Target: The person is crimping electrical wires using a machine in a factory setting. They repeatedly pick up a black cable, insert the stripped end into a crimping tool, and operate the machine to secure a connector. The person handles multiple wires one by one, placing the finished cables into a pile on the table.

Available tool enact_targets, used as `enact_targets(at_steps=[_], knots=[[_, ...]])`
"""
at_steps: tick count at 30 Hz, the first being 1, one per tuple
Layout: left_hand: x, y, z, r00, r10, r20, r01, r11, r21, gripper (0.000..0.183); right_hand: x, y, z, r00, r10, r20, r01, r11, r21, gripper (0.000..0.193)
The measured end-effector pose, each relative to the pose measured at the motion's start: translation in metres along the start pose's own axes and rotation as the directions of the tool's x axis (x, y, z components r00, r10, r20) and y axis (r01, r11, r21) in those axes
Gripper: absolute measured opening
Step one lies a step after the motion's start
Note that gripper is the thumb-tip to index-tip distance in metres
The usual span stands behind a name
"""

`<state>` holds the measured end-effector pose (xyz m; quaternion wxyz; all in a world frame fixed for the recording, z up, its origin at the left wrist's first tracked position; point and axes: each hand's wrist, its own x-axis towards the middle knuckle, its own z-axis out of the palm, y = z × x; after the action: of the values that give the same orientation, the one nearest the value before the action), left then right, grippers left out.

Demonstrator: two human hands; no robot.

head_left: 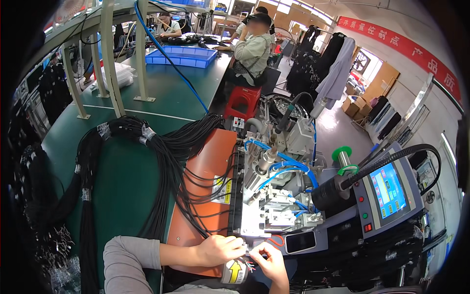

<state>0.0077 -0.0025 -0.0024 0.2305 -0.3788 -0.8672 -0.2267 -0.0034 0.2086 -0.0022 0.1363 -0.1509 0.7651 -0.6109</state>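
My left hand (223, 250) is closed in a pinch at the front end of the machine, by the end of a black cable. My right hand (269, 259) pinches close beside it, thumb and finger together; what it grips is too small to make out. Thin coloured wires (250, 266) stick out below, between the two hands. More black cables (196, 181) run from a large bundle across an orange plate (208, 154) to the machine. The metal assembly machine (274, 196), with blue air tubes, stands just beyond my hands.
A phone (300, 241) lies right of my hands, below a control box with a touch screen (389, 188). Cable bundles (88, 196) cover part of the green table (129, 181). Farther off are a blue tray (181, 56), a red stool (242, 100) and a seated person (252, 49).
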Motion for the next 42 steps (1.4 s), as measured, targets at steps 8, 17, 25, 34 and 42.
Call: enact_targets(at_steps=[8,17,25,34,42], knots=[[-0.002,0.003,0.003,1.000,0.004,-0.013,-0.003,0.998,0.070,0.030,-0.005,0.024,0.003,0.995,0.037,-0.091,-0.016,0.974,0.228,0.004],[-0.001,0.002,0.008,0.997,0.071,0.014,-0.072,0.996,0.060,0.033,-0.003,0.023,-0.001,0.990,0.042,-0.135,-0.018,0.985,0.170,0.008],[0.000,0.003,-0.006,0.992,0.052,0.117,-0.055,0.998,0.026,0.031,0.003,0.007,0.009,0.981,-0.067,-0.182,0.058,0.997,-0.051,0.006],[0.003,0.006,0.007,0.983,-0.032,0.180,0.008,0.991,0.134,0.029,0.016,0.008,0.022,0.920,-0.318,-0.230,0.194,0.878,-0.438,0.005],[0.007,0.014,0.002,0.975,-0.112,0.192,0.076,0.980,0.185,0.030,0.014,0.013,0.029,0.900,-0.363,-0.242,0.212,0.849,-0.483,0.009]])
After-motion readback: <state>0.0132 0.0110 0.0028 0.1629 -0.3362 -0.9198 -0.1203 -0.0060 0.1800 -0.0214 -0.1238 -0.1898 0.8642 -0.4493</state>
